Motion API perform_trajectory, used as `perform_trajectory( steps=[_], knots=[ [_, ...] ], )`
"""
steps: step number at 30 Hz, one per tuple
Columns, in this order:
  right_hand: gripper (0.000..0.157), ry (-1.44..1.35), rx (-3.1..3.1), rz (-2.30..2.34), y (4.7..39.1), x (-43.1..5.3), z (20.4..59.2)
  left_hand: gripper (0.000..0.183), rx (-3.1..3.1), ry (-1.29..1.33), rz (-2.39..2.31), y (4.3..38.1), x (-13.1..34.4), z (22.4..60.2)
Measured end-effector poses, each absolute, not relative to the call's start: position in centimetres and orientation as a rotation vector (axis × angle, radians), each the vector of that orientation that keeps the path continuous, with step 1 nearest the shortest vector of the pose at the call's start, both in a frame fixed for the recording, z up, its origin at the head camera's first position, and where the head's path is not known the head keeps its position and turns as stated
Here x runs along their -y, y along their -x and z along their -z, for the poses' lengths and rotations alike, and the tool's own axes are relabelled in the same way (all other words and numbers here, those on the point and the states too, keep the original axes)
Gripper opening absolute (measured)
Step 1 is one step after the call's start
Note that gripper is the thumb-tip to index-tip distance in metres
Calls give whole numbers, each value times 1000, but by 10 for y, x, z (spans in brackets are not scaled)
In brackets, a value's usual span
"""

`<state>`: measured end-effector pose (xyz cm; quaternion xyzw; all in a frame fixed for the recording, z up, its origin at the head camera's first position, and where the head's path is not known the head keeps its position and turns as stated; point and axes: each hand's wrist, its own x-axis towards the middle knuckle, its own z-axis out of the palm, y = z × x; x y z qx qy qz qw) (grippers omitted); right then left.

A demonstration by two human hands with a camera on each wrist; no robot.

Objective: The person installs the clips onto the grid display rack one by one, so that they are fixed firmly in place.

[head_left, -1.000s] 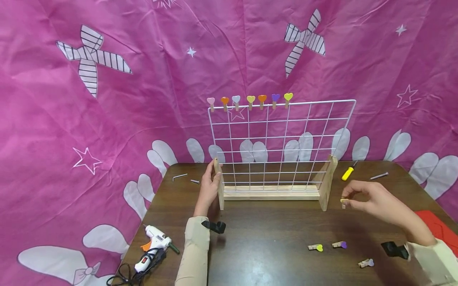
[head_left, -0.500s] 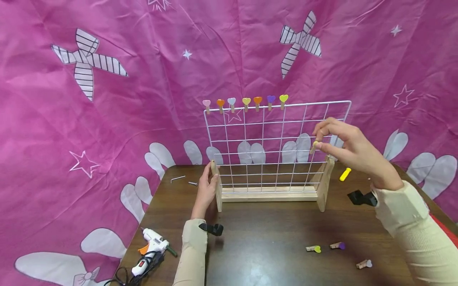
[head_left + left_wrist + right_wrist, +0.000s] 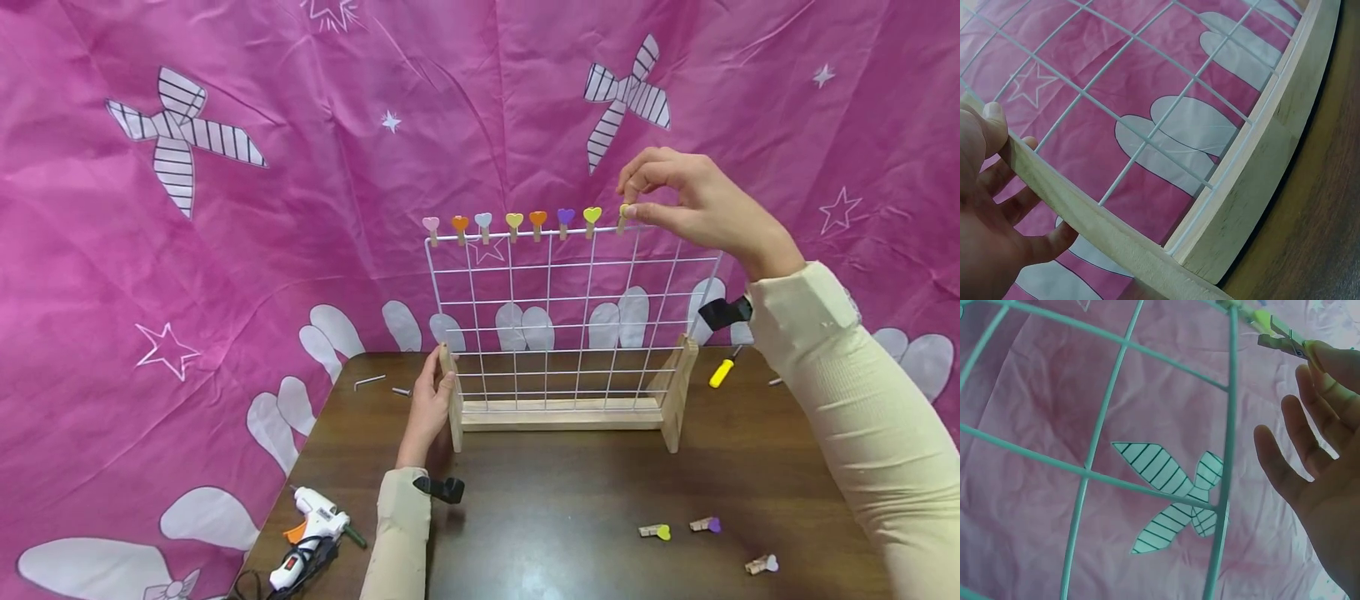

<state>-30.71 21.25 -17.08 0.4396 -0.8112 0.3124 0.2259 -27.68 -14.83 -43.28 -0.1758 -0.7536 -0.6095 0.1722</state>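
**Peg at the top wire, upright in your right fingertips**

Your right hand (image 3: 690, 204) is raised to the top wire of the white grid (image 3: 570, 312), and its thumb and forefinger pinch a small wooden peg (image 3: 622, 218) with a yellow heart on it. The peg sits at the fingertips on the side nearest the row, its long axis close to vertical, heart end up and jaw end down against the top wire. Whether the jaw already straddles the wire cannot be told from the head view; in the right wrist view the peg (image 3: 1279, 334) lies at the wire's edge with the other fingers (image 3: 1285, 462) held loosely apart below it.

Just left of it along the same wire stands a row of seven heart pegs (image 3: 513, 225), so the free stretch of wire lies to the right.

Your left hand (image 3: 429, 404) is far lower, gripping the left wooden post (image 3: 452, 400) of the stand, thumb on one face and fingers curled round the other. Three spare pegs (image 3: 705, 542) lie on the table (image 3: 570, 517), well apart from either hand.
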Motion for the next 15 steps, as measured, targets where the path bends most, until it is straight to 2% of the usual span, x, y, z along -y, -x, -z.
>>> perform_trajectory(
  steps=[3, 8, 12, 15],
  knots=[
    [3, -1219, 2258, -850, 317, -210, 172, 47, 2144, 491, 1726, 276, 148, 434],
    [9, -1240, 2299, -833, 325, -210, 174, 46, 2136, 496, 1731, 277, 147, 436],
    [5, -1157, 2389, -756, 321, -212, 173, 46, 2130, 503, 1732, 278, 147, 436],
    [13, -1091, 2433, -658, 316, -213, 172, 46, 2125, 494, 1722, 278, 148, 435]
  ],
)
